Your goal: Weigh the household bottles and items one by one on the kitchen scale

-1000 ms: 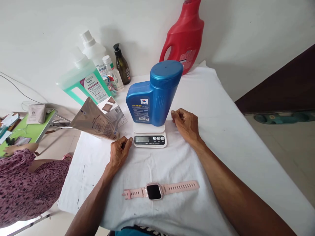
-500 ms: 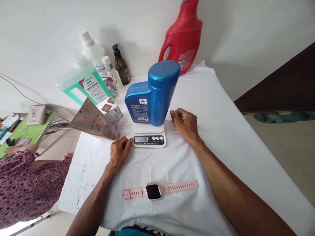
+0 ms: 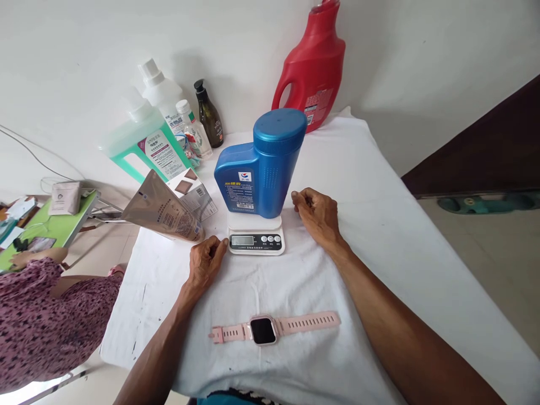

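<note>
A blue plastic bottle (image 3: 276, 163) with a wide blue cap stands upright on a white digital scale (image 3: 255, 247). The scale has a small display and a row of buttons, and its figures cannot be read. My left hand (image 3: 206, 260) rests curled on the cloth, its thumb tip close by the scale's left front corner. To the right of the scale my right hand (image 3: 316, 215) lies closed on the cloth, apart from the bottle. Neither hand holds anything that I can see. A pink-strapped smartwatch (image 3: 262, 330) lies flat between my forearms.
A brown tube (image 3: 162, 209) and a small box (image 3: 197, 194) stand left of the scale. Behind them are a green jug (image 3: 158, 147), a dark pump bottle (image 3: 210, 118) and other bottles. A red jug (image 3: 316, 67) stands by the wall. At left, a person (image 3: 54, 320) sits beside a green table (image 3: 73, 222).
The view has tilted up very slightly, so things sit a little lower in the picture. Both hands, the bottle, the scale and the smartwatch keep their places.
</note>
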The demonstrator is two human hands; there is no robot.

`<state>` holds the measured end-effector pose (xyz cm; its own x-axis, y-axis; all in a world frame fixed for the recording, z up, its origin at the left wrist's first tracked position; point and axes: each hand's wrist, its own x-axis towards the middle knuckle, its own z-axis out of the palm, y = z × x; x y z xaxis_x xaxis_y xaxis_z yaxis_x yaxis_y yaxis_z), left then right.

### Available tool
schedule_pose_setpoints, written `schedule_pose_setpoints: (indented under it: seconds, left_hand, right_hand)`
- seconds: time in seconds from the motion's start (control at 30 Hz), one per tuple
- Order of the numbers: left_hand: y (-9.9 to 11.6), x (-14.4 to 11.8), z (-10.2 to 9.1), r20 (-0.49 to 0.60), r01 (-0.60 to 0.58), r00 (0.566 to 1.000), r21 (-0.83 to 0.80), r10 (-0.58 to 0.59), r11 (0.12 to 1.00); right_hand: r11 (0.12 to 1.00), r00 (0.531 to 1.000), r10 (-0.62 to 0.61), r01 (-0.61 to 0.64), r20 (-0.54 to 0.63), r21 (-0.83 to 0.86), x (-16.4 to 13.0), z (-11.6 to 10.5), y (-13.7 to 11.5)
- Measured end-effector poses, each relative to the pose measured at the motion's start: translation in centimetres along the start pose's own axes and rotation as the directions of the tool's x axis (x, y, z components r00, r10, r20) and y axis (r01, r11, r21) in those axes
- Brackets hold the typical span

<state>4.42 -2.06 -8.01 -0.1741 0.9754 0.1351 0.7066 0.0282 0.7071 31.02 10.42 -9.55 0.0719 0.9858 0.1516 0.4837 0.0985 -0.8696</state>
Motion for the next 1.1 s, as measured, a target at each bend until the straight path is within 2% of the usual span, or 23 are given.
schedule_pose_setpoints:
  seconds: [0.13,0.23,0.33,0.4,0.5,0.57,0.63,0.7,0.77,0.83,1.0,1.1]
  left_hand:
    - [0.2,-0.1,-0.2,-0.054,0.036,0.998,-0.102,-0.042,0.994]
    - [1.5,-0.3,-0.8,-0.168,-0.010,0.986,-0.107,-0.008,0.994]
    - [4.1,0.4,-1.6,-0.276,-0.150,0.952,-0.038,0.134,0.988]
    - [6.2,1.9,-2.2,-0.322,-0.283,0.903,0.048,0.283,0.958]
    - [8.7,5.6,-2.7,-0.321,-0.440,0.823,0.161,0.468,0.883]
    - [9.7,8.4,-3.0,-0.280,-0.489,0.813,0.144,0.510,0.860]
    - [10.3,10.6,-3.2,-0.228,-0.477,0.848,0.067,0.479,0.876]
    - [10.6,12.1,-3.5,-0.148,-0.411,0.904,-0.033,0.402,0.911]
    - [10.9,12.7,-3.8,-0.049,-0.311,0.950,-0.144,0.307,0.939]
    - [11.1,12.7,-3.8,0.011,-0.213,0.975,-0.253,0.223,0.944]
    - [11.4,12.4,-2.2,-0.083,-0.105,0.994,-0.522,0.072,0.847]
    - [12.4,14.0,-1.1,-0.152,-0.098,0.988,-0.596,0.007,0.797]
  right_hand:
    - [1.000,1.000,0.010,-0.010,0.000,0.021,0.0,0.0,0.0]
    - [1.000,1.000,0.009,-0.009,0.002,0.018,0.1,0.0,0.1]
    - [1.000,1.000,0.008,-0.008,-0.006,0.021,0.2,0.0,0.3]
    - [0.999,1.000,0.011,-0.011,-0.009,0.033,0.2,0.1,0.4]
    - [0.999,1.000,0.013,-0.013,0.000,0.052,0.4,0.2,0.5]
    - [0.999,1.000,0.013,-0.012,-0.005,0.051,0.5,0.3,0.5]
    - [0.999,1.000,0.018,-0.018,-0.017,0.039,0.6,0.3,0.5]
    - [1.000,1.000,0.023,-0.022,-0.020,0.021,0.7,0.4,0.4]
    - [1.000,1.000,0.020,-0.020,-0.022,0.003,0.8,0.4,0.4]
    - [1.000,1.000,0.015,-0.016,-0.026,-0.011,0.9,0.4,0.3]
    - [1.000,0.999,0.026,-0.026,-0.028,-0.015,1.1,0.4,0.1]
    - [0.999,0.999,0.037,-0.037,-0.018,-0.002,1.0,0.4,0.1]
